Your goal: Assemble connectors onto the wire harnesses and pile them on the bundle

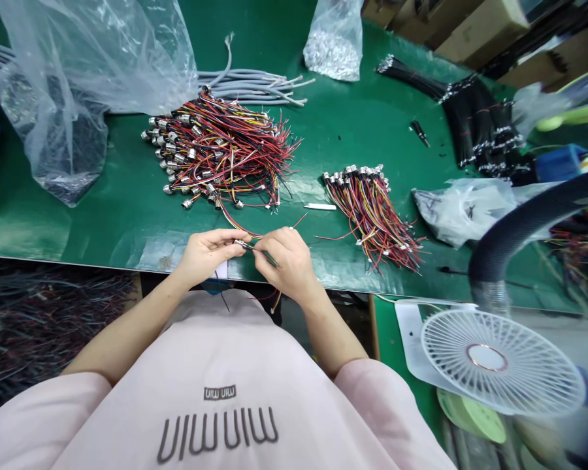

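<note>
Bench mat [127, 215] green; wire heaps [220, 153] above centre, fan [502, 362] lower right. My left hand [208, 251] and right hand [287, 258] both pinch one lead [241, 245] at centre; shirt print illegible.

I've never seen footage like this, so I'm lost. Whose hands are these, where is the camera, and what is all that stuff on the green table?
No machine here: a person wears the camera on the head, so the one picture looks down at their own left hand and right hand. Together they pinch one wired connector, a metal plug with coloured wires. On the green table lie a big pile of these, a smaller bundle to its right, grey cables, black cable bundles and clear plastic bags. A white fan sits lower right.
</note>
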{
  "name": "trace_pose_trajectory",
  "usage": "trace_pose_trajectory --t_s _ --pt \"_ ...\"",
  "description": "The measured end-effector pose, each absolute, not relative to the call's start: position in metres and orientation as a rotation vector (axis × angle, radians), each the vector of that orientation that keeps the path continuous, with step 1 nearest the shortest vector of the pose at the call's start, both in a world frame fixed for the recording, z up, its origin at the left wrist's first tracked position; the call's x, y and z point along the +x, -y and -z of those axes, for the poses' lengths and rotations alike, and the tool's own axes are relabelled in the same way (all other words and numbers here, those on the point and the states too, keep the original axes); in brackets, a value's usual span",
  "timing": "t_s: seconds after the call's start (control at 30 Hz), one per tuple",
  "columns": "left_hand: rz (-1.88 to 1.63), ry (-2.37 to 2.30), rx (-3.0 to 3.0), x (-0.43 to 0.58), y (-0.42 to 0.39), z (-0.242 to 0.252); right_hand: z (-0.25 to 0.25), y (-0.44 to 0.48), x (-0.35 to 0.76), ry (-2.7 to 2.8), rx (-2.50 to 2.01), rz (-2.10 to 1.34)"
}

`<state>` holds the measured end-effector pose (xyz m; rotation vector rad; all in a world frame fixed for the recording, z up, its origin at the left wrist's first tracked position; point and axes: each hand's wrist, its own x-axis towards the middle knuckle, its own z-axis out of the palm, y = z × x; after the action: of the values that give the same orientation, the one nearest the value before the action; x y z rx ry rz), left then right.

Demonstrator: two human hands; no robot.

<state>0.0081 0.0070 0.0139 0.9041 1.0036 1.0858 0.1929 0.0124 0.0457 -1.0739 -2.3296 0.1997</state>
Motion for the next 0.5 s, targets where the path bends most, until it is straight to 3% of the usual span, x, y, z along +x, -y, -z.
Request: trace_pose_trajectory --t_s 0.27,0.5 --pt "-1.105 -1.025 0.962 0.008 -0.008 -0.011 -0.042 -0.009 0.173 2.298 -1.127 -0.125" --pt "-1.136 -0.969 0.915 0.006 -0.008 -0.01 -0.054 -0.004 0.192 2.192 -1.127 -0.43"
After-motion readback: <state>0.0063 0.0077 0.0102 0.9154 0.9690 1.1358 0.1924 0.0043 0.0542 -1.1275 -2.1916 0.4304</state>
